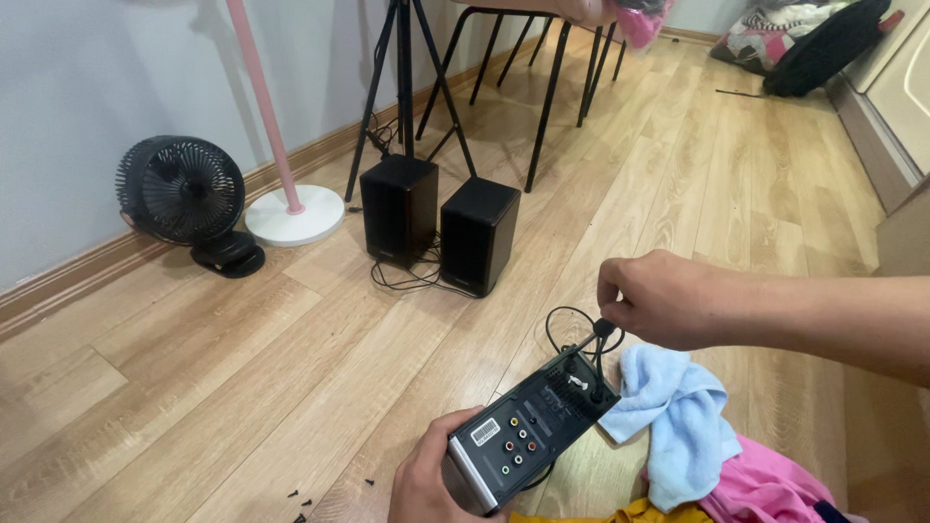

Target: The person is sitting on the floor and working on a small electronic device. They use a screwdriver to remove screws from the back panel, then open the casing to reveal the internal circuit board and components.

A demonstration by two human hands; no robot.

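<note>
My left hand (pixel 424 481) grips the near end of a black and silver audio box (pixel 531 434), tilted so that its back panel with coloured sockets faces up. My right hand (pixel 659 300) pinches a black cable plug (pixel 603 329) just above the far end of that panel. The thin black cable (pixel 565 322) loops away behind the box. A light blue cloth (pixel 678 407) lies on the floor right of the box, under my right hand.
Two black speakers (pixel 398 208) (pixel 479 233) with tangled wires stand further off. A black fan (pixel 184 194), a pink pole on a white round base (pixel 294 214), tripod legs (pixel 405 77) and chair legs (pixel 547 87) line the wall. Small screws (pixel 302 500) lie near my left hand. Pink fabric (pixel 765 489) is at lower right.
</note>
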